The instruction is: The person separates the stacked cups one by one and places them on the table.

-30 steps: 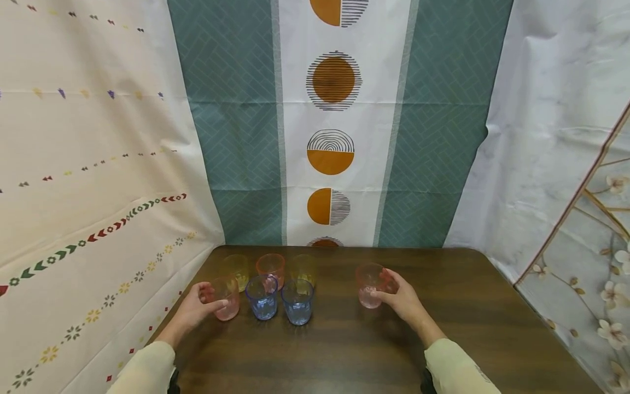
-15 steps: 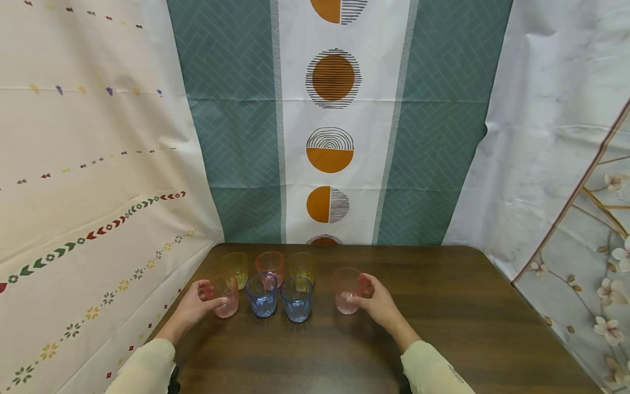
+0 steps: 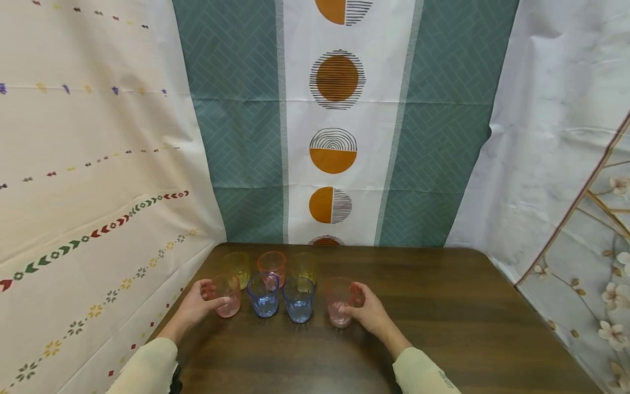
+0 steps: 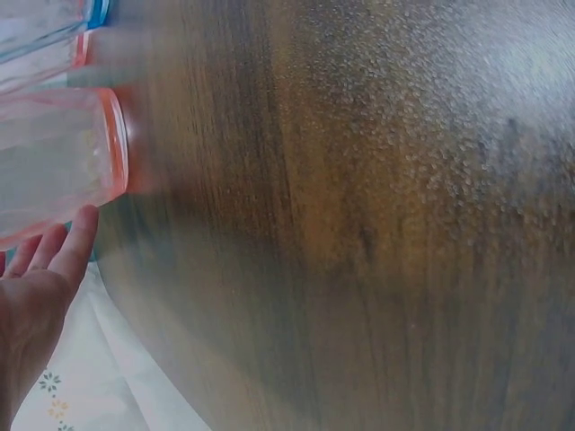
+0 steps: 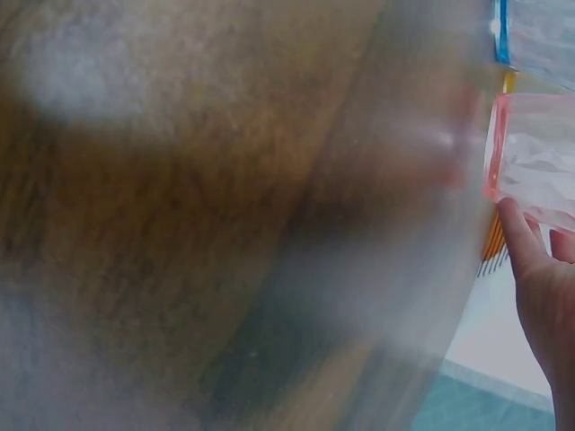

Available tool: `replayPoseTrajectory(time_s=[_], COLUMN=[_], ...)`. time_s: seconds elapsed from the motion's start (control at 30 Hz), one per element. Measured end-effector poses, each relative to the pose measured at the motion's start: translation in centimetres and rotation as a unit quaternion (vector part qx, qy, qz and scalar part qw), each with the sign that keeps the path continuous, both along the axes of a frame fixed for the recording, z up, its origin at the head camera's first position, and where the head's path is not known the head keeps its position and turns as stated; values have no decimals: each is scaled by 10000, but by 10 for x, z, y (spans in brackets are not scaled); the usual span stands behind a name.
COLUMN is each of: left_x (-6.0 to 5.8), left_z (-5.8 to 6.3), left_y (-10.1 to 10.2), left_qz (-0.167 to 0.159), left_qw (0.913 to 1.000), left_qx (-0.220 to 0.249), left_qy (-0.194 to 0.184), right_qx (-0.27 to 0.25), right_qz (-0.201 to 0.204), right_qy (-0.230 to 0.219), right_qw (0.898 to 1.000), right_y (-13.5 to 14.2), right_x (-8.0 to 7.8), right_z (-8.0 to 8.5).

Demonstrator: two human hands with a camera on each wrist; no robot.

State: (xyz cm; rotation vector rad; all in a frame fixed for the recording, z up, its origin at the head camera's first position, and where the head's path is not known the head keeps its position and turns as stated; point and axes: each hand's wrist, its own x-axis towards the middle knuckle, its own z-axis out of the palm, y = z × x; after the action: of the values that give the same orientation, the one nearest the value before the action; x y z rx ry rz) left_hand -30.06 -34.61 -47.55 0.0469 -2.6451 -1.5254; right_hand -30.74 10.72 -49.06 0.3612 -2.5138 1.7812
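At the left of the head view, my left hand (image 3: 193,305) holds a clear pink tumbler (image 3: 228,301), thumb in front and fingers behind. My right hand (image 3: 371,313) grips another pink tumbler (image 3: 337,303), to the right of the group. Two blue tumblers, one left (image 3: 264,298) and one right (image 3: 298,303), stand between the hands. Behind them are a yellow tumbler (image 3: 241,265), a red-pink tumbler (image 3: 272,262) and a second yellow tumbler (image 3: 304,264), partly hidden. The left wrist view shows the left thumb along its tumbler (image 4: 49,162); the right wrist view shows the right one's tumbler (image 5: 539,153).
The tumblers are on a dark brown wooden table (image 3: 443,317) with rounded far corners. A patterned cream cloth (image 3: 113,180) hangs at the left, a green and white curtain (image 3: 241,164) at the back. A flowered white cloth (image 3: 566,191) is on the right.
My right hand has brought its pink tumbler left and nearer to me, up beside the right blue tumbler. The left hand and the other tumblers have stayed in place.
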Motion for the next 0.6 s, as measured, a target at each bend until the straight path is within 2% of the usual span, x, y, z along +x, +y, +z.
replayPoseTrajectory(time_s=[0.23,0.43,0.6], left_x=[-1,-1,-2], left_z=[-1,-3,5], left_y=[2,4,7], left_qz=[-9,-31,-195], left_qw=[10000,10000,9994], left_qx=[17,66,-122], left_qy=[12,-62,-243], right_qx=[144,343,695], right_qz=[105,204,148], right_qy=[104,56,-194], right_qw=[9998,9992,9973], right_y=[1,6,20], right_x=[4,8,8], right_z=[-7,-4,1])
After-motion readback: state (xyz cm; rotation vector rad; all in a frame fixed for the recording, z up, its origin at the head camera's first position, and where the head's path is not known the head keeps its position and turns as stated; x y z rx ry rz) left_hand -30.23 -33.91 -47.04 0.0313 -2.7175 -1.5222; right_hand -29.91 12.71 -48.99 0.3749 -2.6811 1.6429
